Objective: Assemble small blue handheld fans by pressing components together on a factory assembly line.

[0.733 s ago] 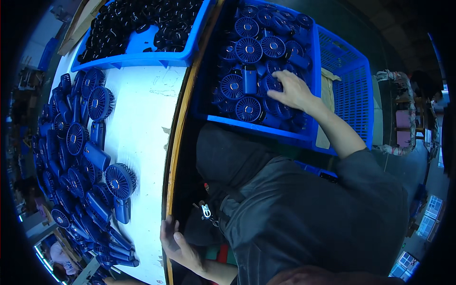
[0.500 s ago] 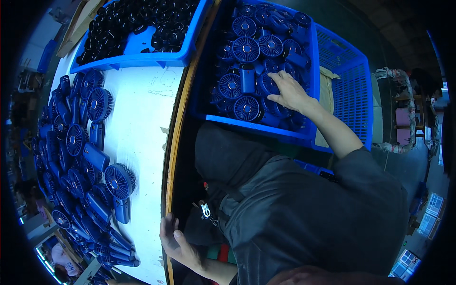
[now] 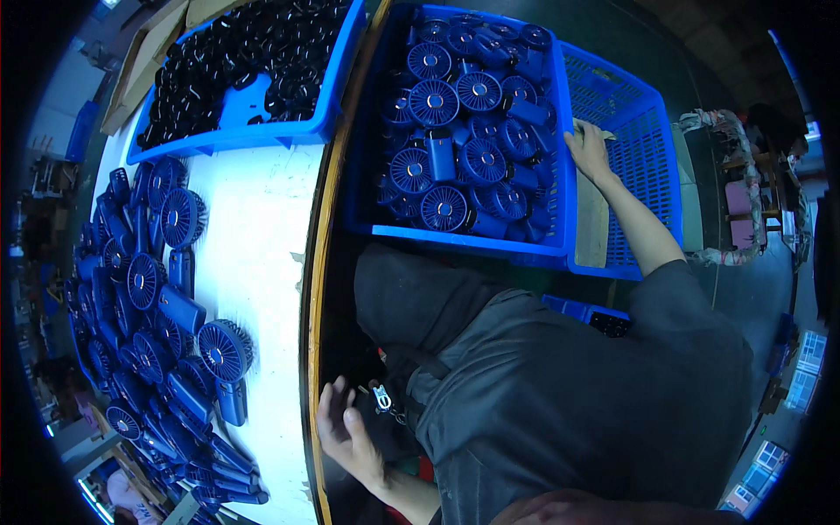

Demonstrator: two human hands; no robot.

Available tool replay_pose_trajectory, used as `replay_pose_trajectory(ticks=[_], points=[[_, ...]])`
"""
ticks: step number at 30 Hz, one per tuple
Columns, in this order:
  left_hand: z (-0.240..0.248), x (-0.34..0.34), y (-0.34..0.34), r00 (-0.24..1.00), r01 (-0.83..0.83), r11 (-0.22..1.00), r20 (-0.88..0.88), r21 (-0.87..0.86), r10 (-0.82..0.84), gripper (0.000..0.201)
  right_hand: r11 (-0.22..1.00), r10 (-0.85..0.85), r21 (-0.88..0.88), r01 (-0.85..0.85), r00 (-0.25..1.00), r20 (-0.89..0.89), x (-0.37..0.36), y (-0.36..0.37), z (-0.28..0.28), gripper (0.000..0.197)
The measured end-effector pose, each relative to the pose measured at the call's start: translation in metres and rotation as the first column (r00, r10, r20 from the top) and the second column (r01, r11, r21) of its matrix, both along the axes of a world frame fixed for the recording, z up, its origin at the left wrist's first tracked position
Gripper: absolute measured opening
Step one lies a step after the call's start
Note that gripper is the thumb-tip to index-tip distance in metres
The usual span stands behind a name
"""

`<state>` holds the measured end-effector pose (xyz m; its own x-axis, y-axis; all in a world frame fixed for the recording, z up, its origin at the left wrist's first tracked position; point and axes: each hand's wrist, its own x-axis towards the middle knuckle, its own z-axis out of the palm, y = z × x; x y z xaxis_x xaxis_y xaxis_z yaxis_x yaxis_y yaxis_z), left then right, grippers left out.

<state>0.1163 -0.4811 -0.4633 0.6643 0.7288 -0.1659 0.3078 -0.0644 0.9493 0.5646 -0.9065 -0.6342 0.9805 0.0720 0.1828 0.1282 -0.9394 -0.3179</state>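
My right hand (image 3: 590,149) rests on the right rim of a blue crate (image 3: 455,238) filled with several blue handheld fans (image 3: 442,206); whether it grips the rim or just lies on it I cannot tell. My left hand (image 3: 346,433) hangs open beside the table's front edge (image 3: 308,350), next to a small metal clip (image 3: 382,400) on my dark clothing. It holds nothing.
A pile of several blue fans (image 3: 153,297) lies on the white tabletop (image 3: 258,236) at left. A blue bin of black parts (image 3: 236,66) stands at the back. A second blue mesh crate (image 3: 643,149) sits right of the full one, with a wooden board (image 3: 592,223) inside.
My right hand has left the fans inside the crate and moved right onto its rim. My left hand stays by the table edge, fingers slightly spread.
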Motion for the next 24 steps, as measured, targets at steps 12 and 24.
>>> replay_pose_trajectory(ticks=[12, 24], points=[[-0.055, 0.133, -0.003, 0.882, 0.467, 0.884, -0.096, 0.035, -0.462, 0.042, 0.912, -0.262, 0.218, 0.347, 0.902, -0.342, -0.044, 0.023, -0.06, 0.059], [-0.068, 0.135, -0.013, 0.911, 0.411, 0.911, -0.014, -0.022, -0.411, 0.04, 0.929, -0.198, 0.244, 0.277, 0.932, -0.303, -0.043, 0.053, -0.054, 0.056]])
